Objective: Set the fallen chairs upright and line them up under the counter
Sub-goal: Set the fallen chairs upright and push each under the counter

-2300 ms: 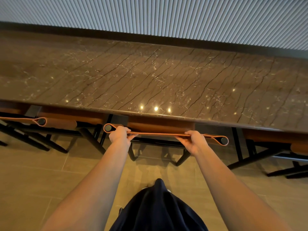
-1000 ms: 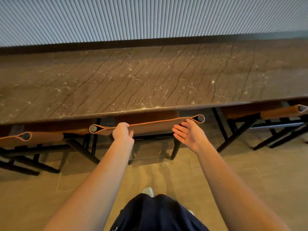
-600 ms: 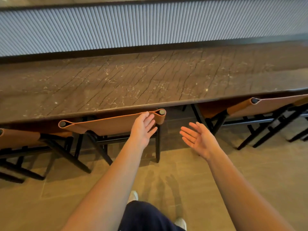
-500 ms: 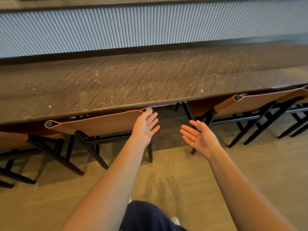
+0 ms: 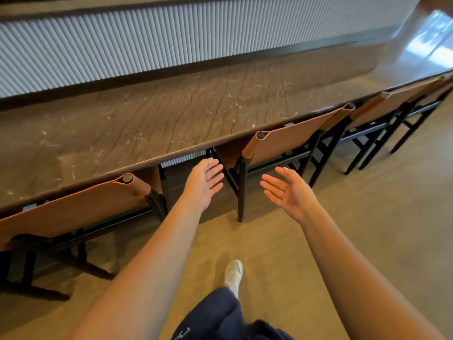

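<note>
Overhanging counter [image 5: 171, 114] above half-hidden chairs [image 5: 289, 141]

A pale ribbed wall panel [image 5: 171, 40] runs behind the brown marble counter [image 5: 147, 114]. Tan floor tiles [image 5: 367, 217] spread in front of the counter, and a bright glare [image 5: 426, 45] lies on its far right end.

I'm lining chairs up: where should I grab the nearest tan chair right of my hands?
Grip the chair by its backrest's top edge, from above on the floor side: the seat is tucked under the counter, and the upright back faces you.
</note>
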Available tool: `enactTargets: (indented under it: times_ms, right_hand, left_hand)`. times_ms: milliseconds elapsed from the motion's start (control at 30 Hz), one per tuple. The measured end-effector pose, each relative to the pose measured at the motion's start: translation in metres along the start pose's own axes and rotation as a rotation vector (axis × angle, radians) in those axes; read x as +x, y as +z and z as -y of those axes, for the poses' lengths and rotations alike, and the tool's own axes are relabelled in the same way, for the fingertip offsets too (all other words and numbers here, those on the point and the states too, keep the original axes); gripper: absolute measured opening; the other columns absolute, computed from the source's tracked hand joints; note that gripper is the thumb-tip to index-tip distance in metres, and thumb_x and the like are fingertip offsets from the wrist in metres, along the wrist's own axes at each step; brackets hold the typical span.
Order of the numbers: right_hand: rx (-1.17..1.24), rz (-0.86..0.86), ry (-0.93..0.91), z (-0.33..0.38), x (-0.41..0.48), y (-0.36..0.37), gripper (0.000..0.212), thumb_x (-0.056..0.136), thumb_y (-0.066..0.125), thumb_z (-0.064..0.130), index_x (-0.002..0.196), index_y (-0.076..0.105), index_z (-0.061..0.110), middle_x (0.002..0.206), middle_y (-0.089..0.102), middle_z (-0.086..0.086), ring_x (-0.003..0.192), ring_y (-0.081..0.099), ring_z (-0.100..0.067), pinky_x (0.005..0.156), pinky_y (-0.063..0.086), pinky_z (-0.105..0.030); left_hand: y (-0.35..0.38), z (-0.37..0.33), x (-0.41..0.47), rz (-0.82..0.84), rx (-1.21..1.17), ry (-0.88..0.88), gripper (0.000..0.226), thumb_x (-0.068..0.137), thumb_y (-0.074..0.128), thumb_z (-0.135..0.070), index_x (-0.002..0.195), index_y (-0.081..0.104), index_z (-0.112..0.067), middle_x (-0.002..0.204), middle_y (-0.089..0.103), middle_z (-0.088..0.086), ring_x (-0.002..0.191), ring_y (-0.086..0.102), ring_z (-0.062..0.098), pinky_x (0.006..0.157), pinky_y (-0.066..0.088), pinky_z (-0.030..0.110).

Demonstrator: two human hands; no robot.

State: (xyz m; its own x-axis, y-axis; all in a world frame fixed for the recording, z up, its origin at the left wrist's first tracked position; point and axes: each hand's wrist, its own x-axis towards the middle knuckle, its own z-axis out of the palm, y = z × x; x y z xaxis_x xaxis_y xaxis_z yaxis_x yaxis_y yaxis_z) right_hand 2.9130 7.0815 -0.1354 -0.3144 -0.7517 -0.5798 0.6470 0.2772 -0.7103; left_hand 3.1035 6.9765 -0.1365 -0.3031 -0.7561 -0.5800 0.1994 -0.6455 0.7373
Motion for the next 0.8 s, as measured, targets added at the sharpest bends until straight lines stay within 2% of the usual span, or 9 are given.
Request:
enactTargets:
  times_ms: [167,267,333,433,500,633,800]
  right_hand:
    - [0.012,-0.069,-0.010,0.044,0.044,-0.029,0.041,0.098,0.050,0.032,0.137,0.047,0.018,0.114,0.069,-0.015,0.102,0.068,-0.027,0.075,0.054,-0.036]
    - [-0.004,-0.108,-0.002,0.072,0.072,-0.040,0.045,0.098,0.050,0.033,0.140,0.043,0.018,0.115,0.068,-0.014,0.102,0.068,-0.026,0.072,0.054,-0.035]
    - [-0.018,-0.138,0.002,0.091,0.090,-0.047,0.047,0.099,0.048,0.032,0.143,0.040,0.019,0.117,0.066,-0.015,0.103,0.067,-0.027,0.070,0.054,-0.034]
    - [-0.011,-0.194,0.003,0.116,0.117,-0.057,0.048,0.100,0.048,0.030,0.146,0.036,0.018,0.126,0.061,-0.018,0.107,0.064,-0.029,0.074,0.054,-0.035]
    - [-0.016,-0.218,0.019,0.127,0.130,-0.060,0.049,0.100,0.048,0.030,0.146,0.035,0.017,0.131,0.058,-0.018,0.109,0.063,-0.030,0.077,0.054,-0.035]
    - [-0.042,-0.238,0.048,0.147,0.160,-0.069,0.052,0.100,0.049,0.029,0.148,0.032,0.016,0.136,0.053,-0.019,0.116,0.059,-0.031,0.087,0.052,-0.038]
    - [-0.123,-0.216,0.100,0.173,0.199,-0.080,0.053,0.100,0.050,0.028,0.147,0.031,0.015,0.136,0.053,-0.020,0.117,0.057,-0.032,0.095,0.050,-0.041]
  left_hand:
    - [0.063,-0.001,0.048,-0.005,0.174,-0.081,0.022,0.095,0.053,-0.039,0.106,0.061,-0.021,0.119,0.060,0.001,0.117,0.054,0.022,0.096,0.043,0.043]
    - [0.103,0.000,0.079,-0.015,0.280,-0.118,0.023,0.093,0.056,-0.043,0.104,0.059,-0.023,0.122,0.058,0.001,0.111,0.053,0.020,0.094,0.043,0.042]
    - [0.129,0.002,0.099,-0.021,0.322,-0.144,0.032,0.091,0.057,-0.045,0.112,0.059,-0.021,0.127,0.057,0.002,0.108,0.053,0.019,0.092,0.042,0.041]
    - [0.167,0.003,0.124,-0.029,0.411,-0.180,0.050,0.090,0.059,-0.045,0.132,0.051,-0.018,0.134,0.053,0.003,0.120,0.050,0.021,0.097,0.041,0.043]
    - [0.185,0.003,0.136,-0.032,0.459,-0.205,0.057,0.090,0.059,-0.045,0.139,0.045,-0.020,0.139,0.049,0.003,0.124,0.048,0.022,0.098,0.041,0.043]
    - [0.209,0.003,0.159,-0.037,0.391,-0.276,0.064,0.091,0.058,-0.047,0.145,0.036,-0.020,0.148,0.040,0.005,0.130,0.045,0.026,0.104,0.038,0.049]
    - [0.230,0.011,0.184,-0.149,0.247,-0.354,0.068,0.089,0.060,-0.049,0.145,0.034,-0.020,0.146,0.043,0.009,0.129,0.046,0.030,0.103,0.039,0.052]
